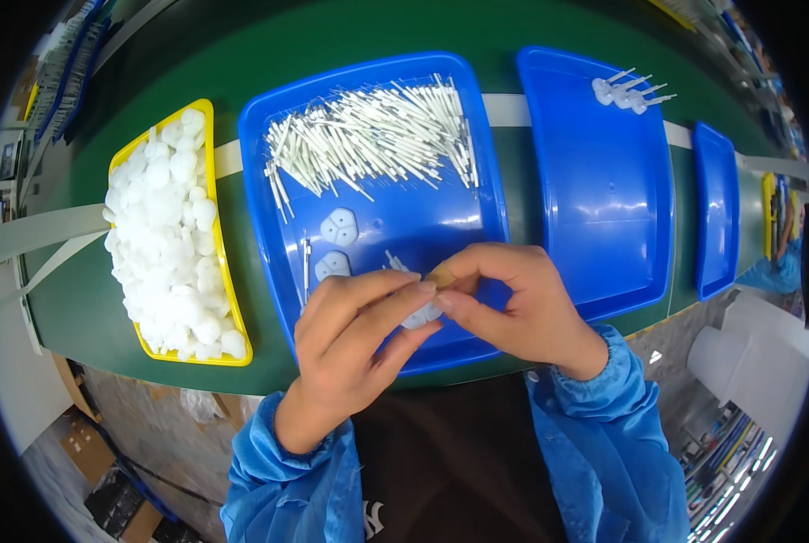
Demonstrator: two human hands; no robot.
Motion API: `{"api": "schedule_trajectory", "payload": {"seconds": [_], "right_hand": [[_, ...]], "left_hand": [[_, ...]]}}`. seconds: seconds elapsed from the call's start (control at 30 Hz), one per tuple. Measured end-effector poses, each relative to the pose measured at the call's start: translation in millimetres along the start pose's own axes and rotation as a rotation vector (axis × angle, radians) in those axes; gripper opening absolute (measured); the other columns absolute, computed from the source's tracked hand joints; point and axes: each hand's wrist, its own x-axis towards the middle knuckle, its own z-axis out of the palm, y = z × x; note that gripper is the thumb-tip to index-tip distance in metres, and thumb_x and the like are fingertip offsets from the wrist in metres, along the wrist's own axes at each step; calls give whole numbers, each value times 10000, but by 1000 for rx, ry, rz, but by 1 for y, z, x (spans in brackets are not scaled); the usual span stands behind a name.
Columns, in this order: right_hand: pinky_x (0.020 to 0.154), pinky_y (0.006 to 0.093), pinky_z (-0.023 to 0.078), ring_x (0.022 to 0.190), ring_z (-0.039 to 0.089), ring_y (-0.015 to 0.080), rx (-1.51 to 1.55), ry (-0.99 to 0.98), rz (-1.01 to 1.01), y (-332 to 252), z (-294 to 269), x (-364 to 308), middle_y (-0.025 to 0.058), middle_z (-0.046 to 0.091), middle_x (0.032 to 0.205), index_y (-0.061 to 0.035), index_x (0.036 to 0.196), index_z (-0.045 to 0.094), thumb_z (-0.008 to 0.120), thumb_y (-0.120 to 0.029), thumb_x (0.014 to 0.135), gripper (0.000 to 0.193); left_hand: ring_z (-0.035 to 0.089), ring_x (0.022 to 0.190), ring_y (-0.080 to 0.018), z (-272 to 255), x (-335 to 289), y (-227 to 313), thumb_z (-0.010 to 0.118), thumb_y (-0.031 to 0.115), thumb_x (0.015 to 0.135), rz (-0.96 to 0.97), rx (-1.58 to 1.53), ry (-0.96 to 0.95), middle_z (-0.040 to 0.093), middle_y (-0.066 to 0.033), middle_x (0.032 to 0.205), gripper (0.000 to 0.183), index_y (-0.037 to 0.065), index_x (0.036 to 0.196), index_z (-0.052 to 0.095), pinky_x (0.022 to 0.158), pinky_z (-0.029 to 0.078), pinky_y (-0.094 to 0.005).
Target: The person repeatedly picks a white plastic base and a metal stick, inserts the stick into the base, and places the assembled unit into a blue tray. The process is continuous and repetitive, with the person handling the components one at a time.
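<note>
My left hand (pixel 350 330) is closed on a pale three-lobed plastic piece (pixel 420 318) over the near part of a blue tray (pixel 382 213). Thin white rod ends (pixel 395 262) show just above its fingers. Thumb and index finger of my right hand (pixel 513 303) are pinched together against the same piece. A tan cover (pixel 440 275) sits at that index fingertip. Whatever lies inside the right pinch is hidden. Beside my left hand, two more three-lobed pieces (pixel 339 226) and a single upright-lying rod (pixel 306 264) rest in the tray. A heap of thin white rods (pixel 368 136) fills the tray's far part.
To the left, a yellow tray (pixel 209 145) is heaped with white plastic pieces (pixel 164 235). On the right, another blue tray (pixel 599 235) has several lobed pieces with rods (pixel 631 95) at its far end. Beyond it lies a smaller blue tray (pixel 716 217) on the green table (pixel 332 41).
</note>
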Motion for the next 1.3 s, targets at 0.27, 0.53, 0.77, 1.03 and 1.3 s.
{"api": "schedule_trajectory", "payload": {"seconds": [0.27, 0.53, 0.77, 1.03, 1.3], "right_hand": [[1091, 467, 532, 1187, 707, 253, -1056, -11, -425, 19, -7, -2, 45, 761, 1255, -145, 1102, 819, 859, -182, 862, 247], [1194, 523, 451, 1142, 682, 224, -964, 31, -340, 22, -10, -9, 1, 736, 1136, -177, 1072, 827, 873, -210, 835, 243], [1188, 519, 457, 1035, 700, 193, -968, 33, -401, 26, -13, -2, -20, 728, 1004, -171, 995, 799, 871, -195, 837, 176], [1005, 459, 539, 927, 769, 244, -1016, 396, -341, 10, -95, 22, 6, 821, 987, -161, 956, 776, 834, -136, 863, 112], [768, 406, 617, 842, 786, 285, -1107, 552, -81, 40, -152, 21, 91, 813, 997, -110, 1081, 810, 834, -213, 962, 159]], "left_hand": [[691, 793, -243, 10, -10, -10, 795, -76, 818, -281, 58, -248, 774, -141, 1363, 828, 44, 1606, 572, 777, 600, -358], [747, 843, -288, 7, -2, -10, 809, -6, 858, -205, 155, -269, 779, -92, 1082, 501, 86, 1349, 777, 781, 611, -395], [755, 924, -309, 23, 16, -31, 877, 72, 849, -107, 103, -311, 767, -96, 1047, 340, 95, 1184, 824, 804, 613, -405], [762, 951, -327, 6, 7, -11, 866, 16, 860, -279, 122, -196, 784, -135, 1114, 316, 66, 1170, 834, 794, 612, -382], [766, 985, -343, 5, 3, 1, 840, 2, 870, -198, 58, -307, 795, -135, 1121, 297, 59, 1161, 845, 870, 619, -428]]}}
